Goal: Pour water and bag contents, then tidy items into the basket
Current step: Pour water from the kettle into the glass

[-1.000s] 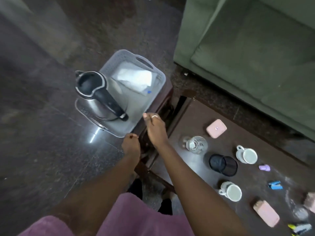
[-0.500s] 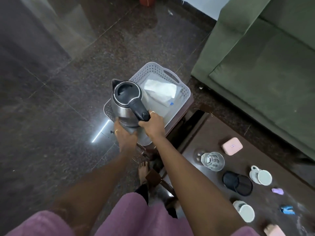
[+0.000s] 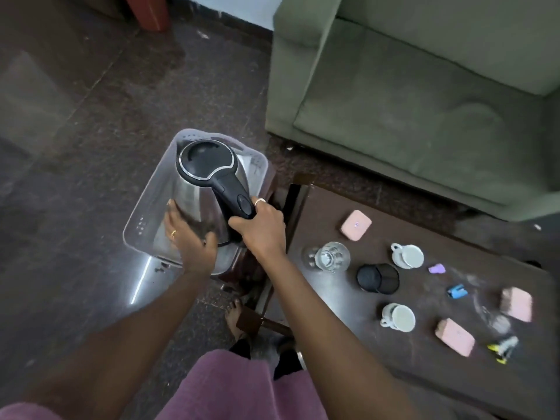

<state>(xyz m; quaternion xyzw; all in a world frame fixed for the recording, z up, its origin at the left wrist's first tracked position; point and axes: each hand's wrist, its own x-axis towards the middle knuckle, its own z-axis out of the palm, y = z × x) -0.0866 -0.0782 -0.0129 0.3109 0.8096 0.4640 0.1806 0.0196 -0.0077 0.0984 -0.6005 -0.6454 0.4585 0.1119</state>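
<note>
A steel kettle [image 3: 206, 180] with a black lid and handle is above the grey plastic basket [image 3: 142, 219], which rests on a small dark stool. My right hand [image 3: 260, 228] is shut on the kettle's black handle. My left hand [image 3: 188, 237] presses flat against the kettle's steel side near its base. The kettle hides the white bag that lay in the basket. On the dark low table [image 3: 424, 344] to the right stand a clear glass [image 3: 330, 256], two white cups [image 3: 407, 256] [image 3: 398, 318] and a black mesh holder [image 3: 378, 277].
Pink sponge-like blocks [image 3: 356, 224] [image 3: 454, 336] [image 3: 516, 304], a purple clip [image 3: 437, 269], a blue clip [image 3: 457, 291] and a yellow-black item [image 3: 501, 348] lie on the table. A green sofa [image 3: 409, 95] stands behind. Dark polished floor [image 3: 75, 165] lies left. My foot [image 3: 233, 315] is beside the table leg.
My hands reached the basket and both took hold of the kettle, right on the handle, left on the body. The kettle now sits higher and covers the white bag.
</note>
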